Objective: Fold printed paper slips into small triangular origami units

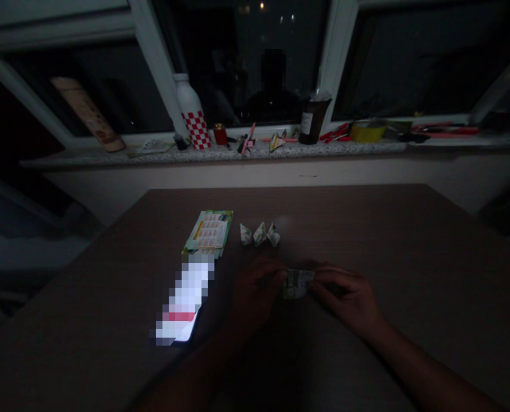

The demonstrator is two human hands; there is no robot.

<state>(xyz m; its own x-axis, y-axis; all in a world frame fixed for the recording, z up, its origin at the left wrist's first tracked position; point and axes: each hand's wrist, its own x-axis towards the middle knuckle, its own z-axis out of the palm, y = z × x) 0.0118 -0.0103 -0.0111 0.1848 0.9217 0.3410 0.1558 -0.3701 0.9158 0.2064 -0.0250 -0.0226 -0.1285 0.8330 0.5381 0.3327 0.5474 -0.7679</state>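
Left hand (258, 289): thumb and a finger pinching the left edge of a small piece of green-and-white printed paper (296, 285). Right hand (354, 294): fingertips pinching the same paper at its right edge, remaining fingers curled, their exact set lost in the dim light. Paper sits between the two hands, stretched from one to the other above a dark brown wood-grained bench (409, 240); whether its lower edge touches the surface, cannot tell. Just beyond the left hand, three small pointed forms of folded printed paper (260, 234) stand in a short row, close together. Left of the left hand, a flat phone with a brightly lit screen (186, 297), display blurred out. Touching or nearly touching its far end, farther out from the same hand, a pile of green-and-white printed paper sheets (209, 232), slightly fanned. Well beyond both hands, past the bench's far edge, a speckled grey stone windowsill (151, 155). On it, farther left than the left hand, a tall tan cylindrical bottle (89, 114), leaning in view, and a white bottle with red checks (193, 114); straight out from between the hands, a dark cup with a white label (312, 121); out past the right hand, a yellow round object (367, 132).
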